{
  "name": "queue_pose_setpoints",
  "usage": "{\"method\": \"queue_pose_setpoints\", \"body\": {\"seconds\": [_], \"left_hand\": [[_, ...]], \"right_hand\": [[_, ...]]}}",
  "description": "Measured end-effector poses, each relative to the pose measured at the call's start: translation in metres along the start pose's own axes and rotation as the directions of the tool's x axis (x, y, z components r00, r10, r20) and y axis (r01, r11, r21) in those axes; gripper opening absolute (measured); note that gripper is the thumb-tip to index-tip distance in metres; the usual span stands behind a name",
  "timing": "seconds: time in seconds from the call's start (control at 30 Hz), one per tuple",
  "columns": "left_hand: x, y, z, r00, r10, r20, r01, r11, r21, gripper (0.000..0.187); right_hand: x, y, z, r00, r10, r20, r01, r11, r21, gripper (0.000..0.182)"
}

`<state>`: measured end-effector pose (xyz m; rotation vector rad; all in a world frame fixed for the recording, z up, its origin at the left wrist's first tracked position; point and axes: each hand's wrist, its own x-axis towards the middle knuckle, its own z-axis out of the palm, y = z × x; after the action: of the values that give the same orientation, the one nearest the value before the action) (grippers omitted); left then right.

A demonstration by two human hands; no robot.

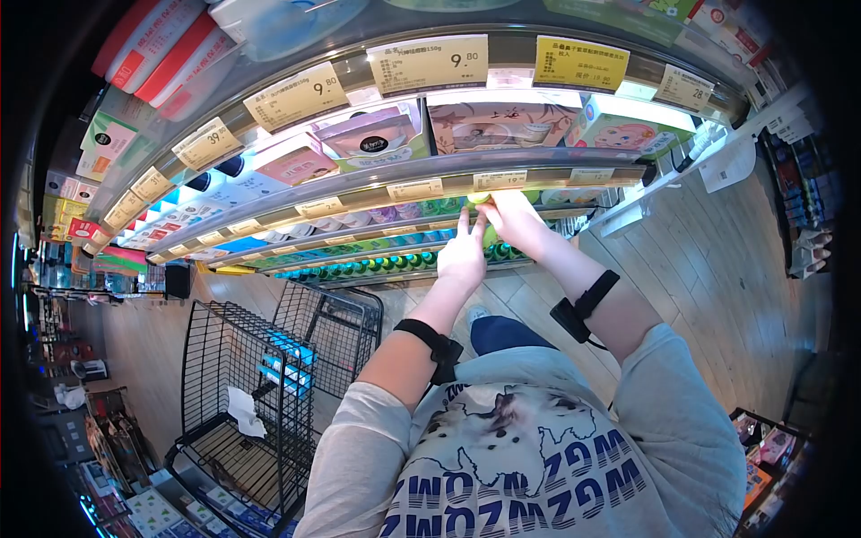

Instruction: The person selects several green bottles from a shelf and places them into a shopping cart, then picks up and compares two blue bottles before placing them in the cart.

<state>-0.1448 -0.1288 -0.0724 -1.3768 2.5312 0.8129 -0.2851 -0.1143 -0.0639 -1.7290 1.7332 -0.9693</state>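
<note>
While hands (462, 251) (518, 222) touch green item (480, 198), 9.80 tags (430, 65)

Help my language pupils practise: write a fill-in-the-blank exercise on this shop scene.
The wire cart stands on the person's ____ side.
The boxes in it are mainly ____ in colour.
The left hand and right hand reach toward goods that are set out on ____.
Just left of the bright yellow tag, a paler tag shows the price ____.

Missing words: left; blue; shelves; 9.80.
</note>
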Motion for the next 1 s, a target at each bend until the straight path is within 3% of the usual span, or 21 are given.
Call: {"method": "queue_pose_setpoints", "body": {"seconds": [0.2, 0.4, 0.47, 0.6, 0.77, 1.0], "left_hand": [[0.000, 0.001, -0.001, 1.000, -0.027, 0.015, 0.027, 0.999, -0.017, 0.078], [0.001, 0.001, -0.002, 0.999, -0.034, 0.037, 0.034, 0.999, -0.018, 0.080], [0.001, 0.000, 0.001, 1.000, -0.015, 0.003, 0.015, 1.000, -0.027, 0.079], [0.002, 0.000, 0.001, 1.000, -0.021, 0.017, 0.022, 1.000, -0.021, 0.080], [0.003, -0.003, 0.004, 1.000, -0.003, 0.003, 0.003, 1.000, -0.015, 0.080], [0.001, -0.001, 0.000, 1.000, -0.016, 0.005, 0.016, 1.000, -0.020, 0.079]], "right_hand": [[0.004, 0.003, 0.004, 0.999, -0.011, -0.048, 0.008, 0.998, -0.058, 0.023], [0.004, -0.021, -0.009, 0.985, 0.170, 0.007, -0.170, 0.985, -0.039, 0.030], [0.002, -0.007, -0.002, 0.994, 0.063, -0.094, -0.067, 0.997, -0.038, 0.031], [0.002, -0.003, -0.001, 0.988, 0.063, -0.141, -0.068, 0.997, -0.032, 0.029], [0.004, 0.023, 0.014, 0.991, -0.031, -0.129, -0.001, 0.970, -0.242, 0.027], [0.005, 0.003, 0.007, 0.990, 0.080, -0.113, -0.091, 0.991, -0.095, 0.026]]}}
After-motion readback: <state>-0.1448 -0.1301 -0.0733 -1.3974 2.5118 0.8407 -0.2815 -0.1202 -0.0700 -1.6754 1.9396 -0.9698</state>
